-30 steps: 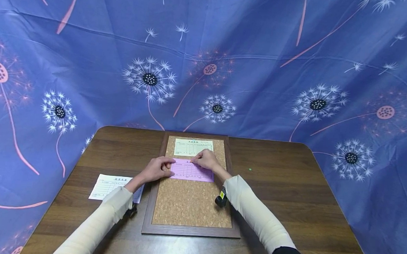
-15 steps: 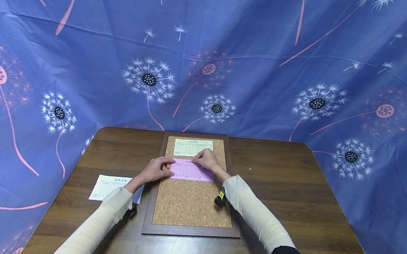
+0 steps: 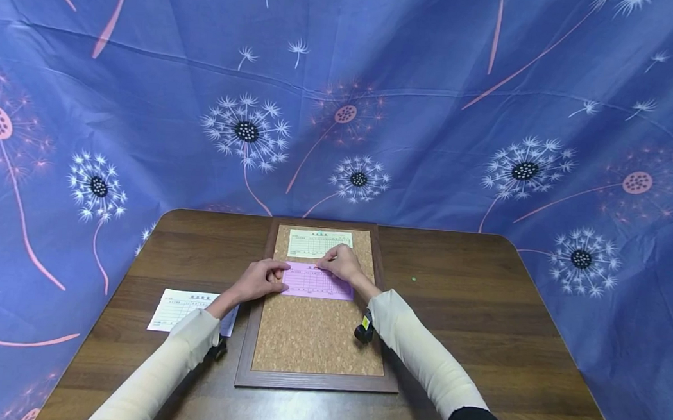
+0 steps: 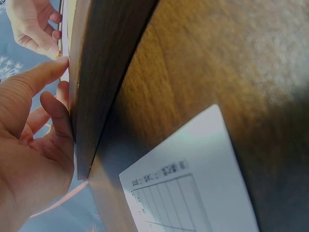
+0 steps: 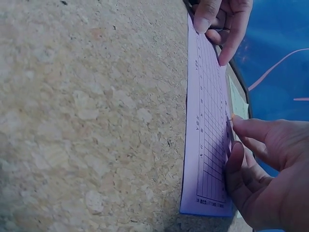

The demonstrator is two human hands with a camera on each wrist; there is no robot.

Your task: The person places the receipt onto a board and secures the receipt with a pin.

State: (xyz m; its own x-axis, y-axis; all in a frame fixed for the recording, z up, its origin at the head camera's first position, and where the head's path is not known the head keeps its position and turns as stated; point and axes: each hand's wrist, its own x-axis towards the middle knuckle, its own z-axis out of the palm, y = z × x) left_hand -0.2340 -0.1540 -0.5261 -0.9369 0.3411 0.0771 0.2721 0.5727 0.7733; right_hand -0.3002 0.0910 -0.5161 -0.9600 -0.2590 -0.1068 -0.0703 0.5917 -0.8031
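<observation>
A pink printed form slip point(image 3: 317, 284) lies across the cork board point(image 3: 320, 337) in its dark wooden frame. At the slip's left end, the thumb and a finger of my left hand point(image 3: 257, 280) press near its two corners. Over its upper edge, around the middle, my right hand point(image 3: 341, 264) pinches a small orange pushpin point(image 5: 233, 116); part of a thin needle shows beside the fingertip in the right wrist view. Just above is a pale green form slip point(image 3: 318, 244), partly covered by the right hand, with a small green spot at its top edge.
White form slips point(image 3: 177, 309) lie on the wooden table point(image 3: 463, 320) left of the board, partly under the left forearm. A tiny green object point(image 3: 413, 279) sits right of the board. A blue dandelion-patterned cloth point(image 3: 435, 113) hangs behind the table.
</observation>
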